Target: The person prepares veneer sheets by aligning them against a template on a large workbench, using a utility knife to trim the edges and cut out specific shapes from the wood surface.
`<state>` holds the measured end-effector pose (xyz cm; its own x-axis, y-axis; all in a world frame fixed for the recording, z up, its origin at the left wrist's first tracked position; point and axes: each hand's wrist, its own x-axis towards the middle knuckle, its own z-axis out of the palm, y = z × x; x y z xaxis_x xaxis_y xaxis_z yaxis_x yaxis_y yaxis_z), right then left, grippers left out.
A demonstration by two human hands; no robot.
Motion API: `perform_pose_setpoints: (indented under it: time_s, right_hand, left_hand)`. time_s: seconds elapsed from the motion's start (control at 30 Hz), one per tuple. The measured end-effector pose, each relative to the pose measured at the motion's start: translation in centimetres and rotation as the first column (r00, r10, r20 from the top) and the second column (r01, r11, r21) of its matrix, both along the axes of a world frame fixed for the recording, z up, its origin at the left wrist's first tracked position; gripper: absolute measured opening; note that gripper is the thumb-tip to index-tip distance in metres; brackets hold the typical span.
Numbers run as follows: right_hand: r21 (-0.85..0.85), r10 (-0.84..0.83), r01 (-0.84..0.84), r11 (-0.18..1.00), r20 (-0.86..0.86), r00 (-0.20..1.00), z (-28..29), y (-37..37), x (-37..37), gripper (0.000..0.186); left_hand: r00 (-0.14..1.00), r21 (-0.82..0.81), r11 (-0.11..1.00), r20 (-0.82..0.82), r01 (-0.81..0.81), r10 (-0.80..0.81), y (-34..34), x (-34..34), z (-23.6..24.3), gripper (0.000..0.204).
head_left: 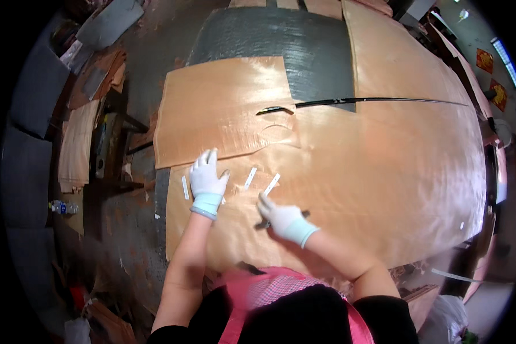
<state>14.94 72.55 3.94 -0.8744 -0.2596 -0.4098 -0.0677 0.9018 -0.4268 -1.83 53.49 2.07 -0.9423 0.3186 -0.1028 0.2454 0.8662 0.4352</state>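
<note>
My left hand (207, 179), in a white knit glove with a pale blue cuff, lies with fingers stretched on a glossy tan sheet (350, 189). Its fingertips reach the near edge of a smaller tan sheet (212, 109) laid on top. In a matching glove, my right hand (282, 219) is closed around a dark tool (262, 225) whose ends stick out on either side; its kind is hidden. The right fingertips are at the lower end of a white strip (272, 184). A second white strip (250, 178) lies between the hands, and a third strip (184, 187) lies left of the left hand.
Across the sheets beyond my hands lies a long thin black rod (378, 100), beside a curved black piece (275, 110). A dark grey surface (321, 57) shows behind. At the left stand a low rack with tan sheets (77, 143) and a plastic bottle (64, 207).
</note>
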Motion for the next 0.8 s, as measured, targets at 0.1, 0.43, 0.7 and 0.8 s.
perform_pose_setpoints:
  time_s: [0.1, 0.43, 0.7, 0.8]
  right_hand:
    - [-0.173, 0.061, -0.065, 0.983, -0.025, 0.998, 1.2, -1.4, 1.4, 0.051]
    - [-0.28, -0.467, 0.432, 0.857, -0.071, 0.881, 0.6, 1.2, 12.5, 0.06]
    - [-0.247, -0.575, 0.557, 0.793, -0.003, 0.818, 0.1, 2.1, 22.5, 0.067]
    - [-0.226, -0.594, 0.562, 0.796, -0.109, 0.797, -1.7, 3.2, 27.1, 0.07]
  left_hand:
    - [0.954, -0.279, 0.96, -0.288, -0.003, -0.081, 0.1, -3.4, -0.4, 0.081]
    - [0.819, -0.008, 0.998, -0.572, 0.065, -0.058, -4.6, -17.6, 1.3, 0.031]
    - [0.314, -0.285, 0.95, -0.897, 0.123, -0.31, -0.8, -16.4, 20.3, 0.056]
    - [0.426, -0.414, 0.905, -0.804, 0.097, -0.414, 4.9, -5.0, 24.5, 0.054]
